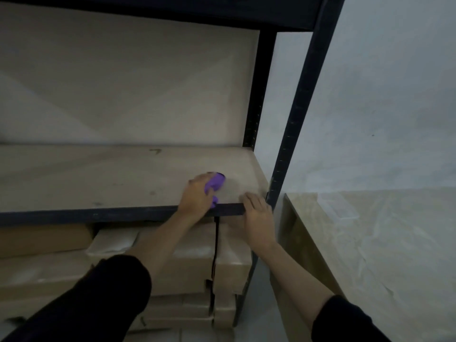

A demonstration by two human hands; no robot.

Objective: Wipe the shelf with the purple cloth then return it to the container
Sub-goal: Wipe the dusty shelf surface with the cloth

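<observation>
A pale wooden shelf board sits in a dark metal rack. My left hand grips a bunched purple cloth and holds it down on the board near its front right corner. My right hand rests flat over the board's dark front rail, fingers straight, just right of the cloth. A clear plastic container lies on the table to the right of the rack.
Dark rack uprights stand at the right. Cardboard boxes are stacked under the shelf. A pale table covered with plastic sheet stands to the right, against a white wall. Small dark marks dot the board.
</observation>
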